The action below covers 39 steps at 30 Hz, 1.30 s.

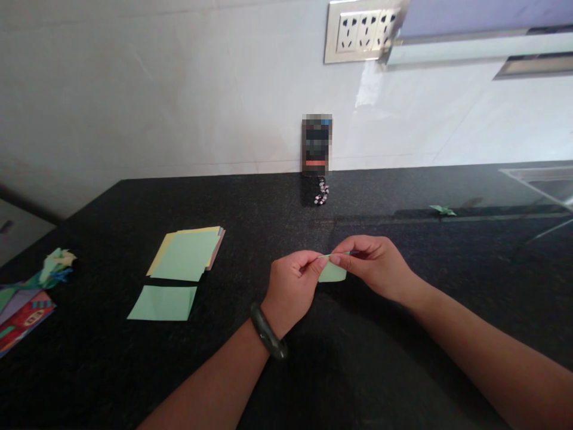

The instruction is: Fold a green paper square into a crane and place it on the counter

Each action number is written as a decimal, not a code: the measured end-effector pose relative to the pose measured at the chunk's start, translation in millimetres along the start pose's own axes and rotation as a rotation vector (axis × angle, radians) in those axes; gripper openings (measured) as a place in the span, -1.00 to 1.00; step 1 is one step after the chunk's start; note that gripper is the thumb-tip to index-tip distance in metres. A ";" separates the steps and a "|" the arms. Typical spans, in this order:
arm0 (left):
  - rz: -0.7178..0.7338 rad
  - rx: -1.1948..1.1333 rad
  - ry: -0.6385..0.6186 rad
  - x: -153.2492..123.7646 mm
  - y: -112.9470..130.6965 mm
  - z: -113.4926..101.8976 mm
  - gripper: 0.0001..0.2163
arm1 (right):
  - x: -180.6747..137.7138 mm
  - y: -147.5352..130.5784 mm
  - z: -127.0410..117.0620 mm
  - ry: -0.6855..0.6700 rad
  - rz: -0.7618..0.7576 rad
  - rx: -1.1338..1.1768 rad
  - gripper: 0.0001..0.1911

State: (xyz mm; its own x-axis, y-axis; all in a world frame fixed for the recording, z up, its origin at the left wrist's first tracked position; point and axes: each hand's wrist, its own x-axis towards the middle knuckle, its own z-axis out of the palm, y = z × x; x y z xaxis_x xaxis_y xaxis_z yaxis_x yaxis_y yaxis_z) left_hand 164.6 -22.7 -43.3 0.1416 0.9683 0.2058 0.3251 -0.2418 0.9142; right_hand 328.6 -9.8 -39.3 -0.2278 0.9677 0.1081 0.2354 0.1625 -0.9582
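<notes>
1. Green paper piece [332,273], small and pale, is held between both hands to the right of the paper stack [185,254], roughly level with that stack's near edge. Whether its lower edge touches the dark counter [250,221] cannot be told.

2. Left hand [293,286], right of the stack, has its fingers pinching the piece's upper left part, thumb uppermost. A dark bangle [268,334] circles that wrist.

3. Right hand [380,269], farther right of the stack, has its fingers pinching the upper edge, with the thumb tips almost meeting. Its remaining fingers curl behind, partly hidden.

4. Judging by the grip, the step in hand is shaping or creasing that upper edge. To do it well, align the edges before pressing, let the left fingers anchor the paper, and slide the right thumb outward with light, even pressure. Thin paper would probably skew if both hands pulled at once; bracing it against the counter should give a crisper line.

5. Just nearer than the stack, with a narrow gap, lies a loose green sheet [162,303]. Left of the stack are crumpled papers [58,266] and a red packet [27,319]. Beyond the stack and far to its right sits a small folded green shape [443,210].
</notes>
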 end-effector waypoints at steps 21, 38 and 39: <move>-0.088 -0.037 0.022 0.5 2.3 1.7 -0.81 | 0.6 1.4 10.1 0.118 0.206 0.240 -0.75; -0.064 -0.040 -0.001 1.6 1.1 0.6 -0.83 | -2.0 -3.7 9.4 0.031 -0.007 -0.514 -0.64; -0.066 -0.048 0.009 1.4 1.6 0.8 -0.83 | -1.6 -3.8 9.3 0.044 0.007 -0.532 -0.61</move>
State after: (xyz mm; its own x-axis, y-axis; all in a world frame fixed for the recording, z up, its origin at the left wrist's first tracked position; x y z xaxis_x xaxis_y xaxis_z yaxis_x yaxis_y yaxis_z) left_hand 166.1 -21.8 -41.7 0.1130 0.9825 0.1479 0.2879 -0.1748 0.9416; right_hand 319.2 -13.7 -38.3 -0.1877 0.9743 0.1242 0.6857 0.2206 -0.6937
